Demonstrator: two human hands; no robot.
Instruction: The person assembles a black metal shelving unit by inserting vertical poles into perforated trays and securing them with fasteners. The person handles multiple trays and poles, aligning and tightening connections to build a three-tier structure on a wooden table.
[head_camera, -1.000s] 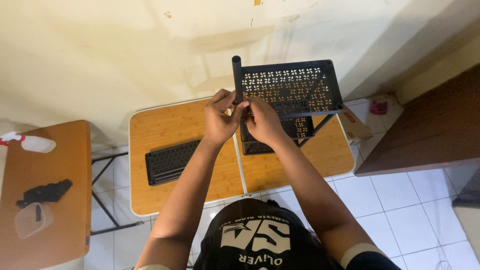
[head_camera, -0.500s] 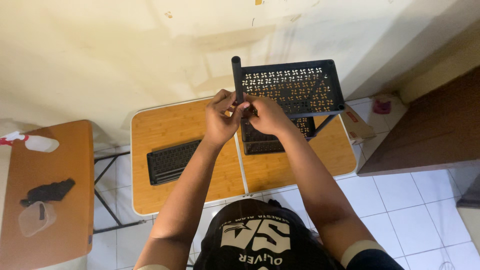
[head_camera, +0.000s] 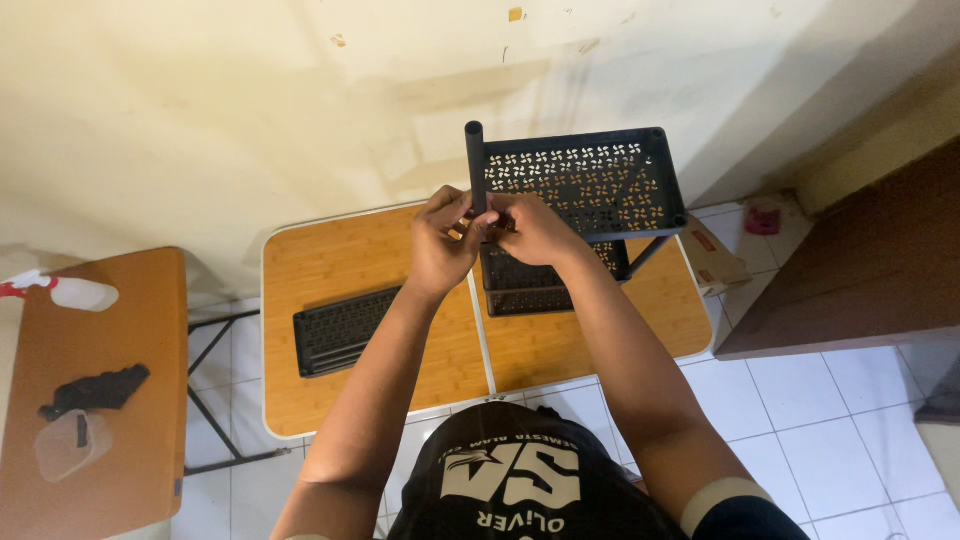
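The left hand (head_camera: 440, 245) and the right hand (head_camera: 535, 230) meet at the near left corner of a black perforated plastic shelf tray (head_camera: 585, 180), which is the top tier of a rack standing on the table. The left hand's fingers are curled narrow around the black upright plastic tube (head_camera: 475, 165) that rises at that corner, pinching it just below where it pokes above the tray. The right hand is closed on the tray's front edge right beside the tube, its fingertips touching the left hand's; whether it grips the tube as well I cannot tell.

Under the top tray sits a second black perforated tray (head_camera: 545, 280), the lower tier, joined by a black slanted leg (head_camera: 648, 255) on the right side. The rack rests on the right half of a wood-topped folding table with a white rim (head_camera: 350, 395). On the table's left half, well apart from the hands, lies 1 more loose black perforated tray (head_camera: 340, 340), flat.

To the far left is a brown side table (head_camera: 130, 400) bearing a white spray bottle (head_camera: 70, 292), a black crumpled cloth (head_camera: 95, 390) and a clear plastic cup (head_camera: 68, 445). A small cardboard box (head_camera: 712, 262) lies on the white tiled floor (head_camera: 800, 430) beyond the table's right end.
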